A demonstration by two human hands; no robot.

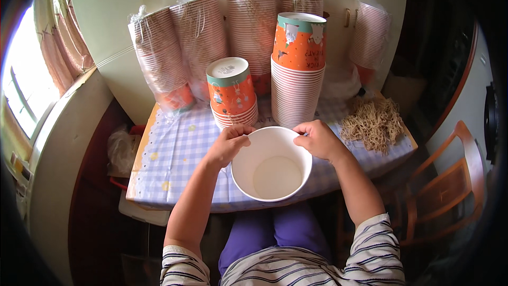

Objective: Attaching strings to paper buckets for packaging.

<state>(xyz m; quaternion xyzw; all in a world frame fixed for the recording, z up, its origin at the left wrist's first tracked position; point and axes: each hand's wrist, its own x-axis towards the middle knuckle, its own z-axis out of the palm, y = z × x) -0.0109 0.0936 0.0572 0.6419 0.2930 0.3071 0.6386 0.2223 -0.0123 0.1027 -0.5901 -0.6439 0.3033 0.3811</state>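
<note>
A white paper bucket (271,172) with its open mouth facing me is held over the near edge of the table. My left hand (228,143) grips its rim on the left side and my right hand (317,139) grips the rim on the right. Just behind it stand two upside-down stacks of orange and teal printed paper buckets: a short stack (232,92) on the left and a tall stack (297,69) on the right.
Several plastic-wrapped sleeves of buckets (201,37) lean against the cupboard at the back. A heap of tan cord handles (373,122) lies at the table's right. The checked tablecloth (174,153) covers the small table. A wooden chair (450,185) stands at right.
</note>
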